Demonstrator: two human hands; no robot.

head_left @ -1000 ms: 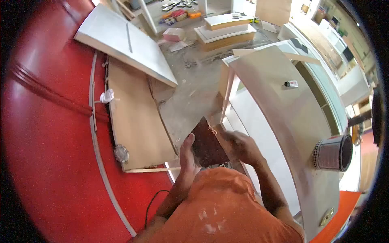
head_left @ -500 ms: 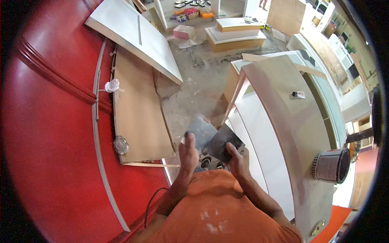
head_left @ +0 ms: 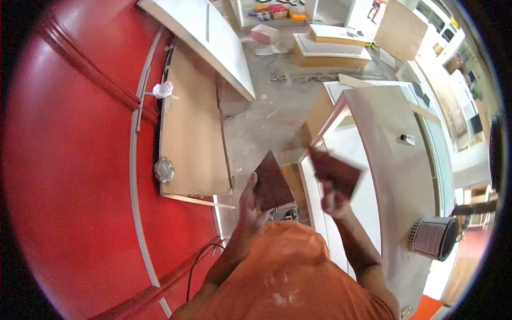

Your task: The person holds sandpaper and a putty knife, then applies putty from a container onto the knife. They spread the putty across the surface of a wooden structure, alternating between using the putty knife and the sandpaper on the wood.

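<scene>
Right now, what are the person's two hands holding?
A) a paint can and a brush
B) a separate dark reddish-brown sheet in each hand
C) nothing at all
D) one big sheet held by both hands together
B: the left hand grips one dark reddish-brown sheet, and the right hand lifts a second sheet apart from it, with a clear gap between the two pieces.

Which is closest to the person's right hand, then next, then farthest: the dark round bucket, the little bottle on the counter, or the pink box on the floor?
From the right hand:
1. Small bottle, up on the beige countertop.
2. Dark round bucket, lower right; too close to the bottle to call surely.
3. Pink box, far off, top.
</scene>
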